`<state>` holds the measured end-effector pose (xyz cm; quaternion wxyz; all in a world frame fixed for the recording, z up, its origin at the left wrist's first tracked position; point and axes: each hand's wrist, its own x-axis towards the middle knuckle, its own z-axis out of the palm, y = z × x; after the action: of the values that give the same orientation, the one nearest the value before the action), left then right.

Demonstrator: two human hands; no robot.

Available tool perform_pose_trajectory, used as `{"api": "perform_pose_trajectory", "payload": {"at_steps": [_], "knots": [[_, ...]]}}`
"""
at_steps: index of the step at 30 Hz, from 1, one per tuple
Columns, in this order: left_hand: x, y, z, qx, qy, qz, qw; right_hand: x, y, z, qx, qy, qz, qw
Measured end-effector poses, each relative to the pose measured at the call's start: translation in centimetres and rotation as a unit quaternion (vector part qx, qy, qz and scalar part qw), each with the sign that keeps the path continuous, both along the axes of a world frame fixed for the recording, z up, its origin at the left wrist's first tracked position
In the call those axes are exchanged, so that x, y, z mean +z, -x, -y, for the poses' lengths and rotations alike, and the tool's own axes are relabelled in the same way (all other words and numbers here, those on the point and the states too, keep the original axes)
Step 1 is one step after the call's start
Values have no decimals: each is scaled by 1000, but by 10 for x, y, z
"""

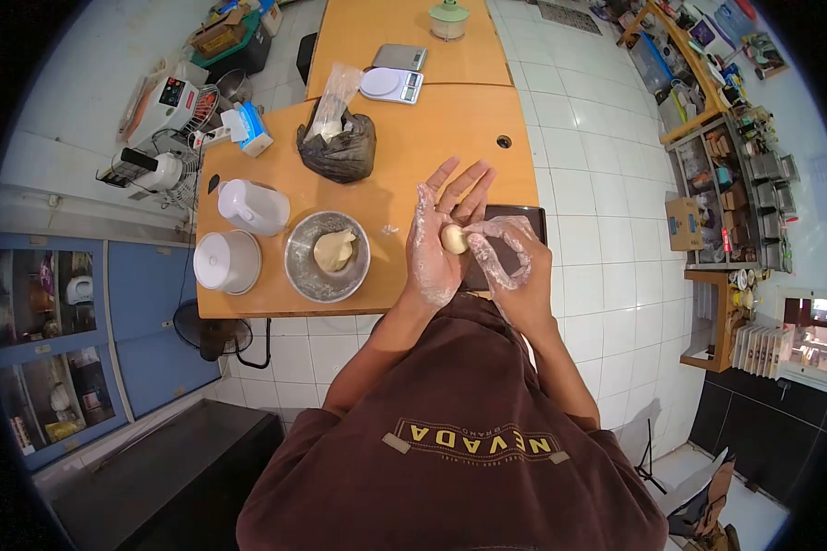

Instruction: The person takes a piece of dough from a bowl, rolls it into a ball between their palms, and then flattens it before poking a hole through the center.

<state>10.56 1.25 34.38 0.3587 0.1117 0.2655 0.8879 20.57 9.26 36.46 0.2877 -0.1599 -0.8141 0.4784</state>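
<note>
Above the bench's [469, 115] near right corner, my left hand [435, 257], fingers spread, cradles a dough ball [453, 240] my right fingers [499, 228] pinch, likely mid-shaping; the next turn calls for gentleness.

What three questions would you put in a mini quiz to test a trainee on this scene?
1. What lies in the metal bowl?
2. Look at the small dough ball. True or false: it lies on the tabletop.
3. How many hands are dusted white?

Key:
1. A lump of dough.
2. False; it is at the palm of the left hand.
3. Two: the left and the right hand.
</note>
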Motion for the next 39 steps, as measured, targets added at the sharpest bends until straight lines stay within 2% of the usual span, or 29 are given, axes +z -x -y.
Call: {"api": "perform_pose_trajectory", "payload": {"at_steps": [2,8,17,26,32,39], "knots": [[-3,1,1,-12,-9,31,999,1,-1,0,8,-6,6,1000],[-7,1,2,-9,24,4,1000,-2,0,4,-7,61,12,998],[-7,-5,0,1,48,-20,999,-9,-1,2,-15,-25,14,999],[-10,-4,2,9,34,-8,999,-3,0,5,1,-26,6,1000],[-9,-5,3,16,45,-23,999,-6,1,4,-15,-94,18,995],[-14,1,1,-16,10,-44,999,-11,1,1,16,20,5,1000]]}}
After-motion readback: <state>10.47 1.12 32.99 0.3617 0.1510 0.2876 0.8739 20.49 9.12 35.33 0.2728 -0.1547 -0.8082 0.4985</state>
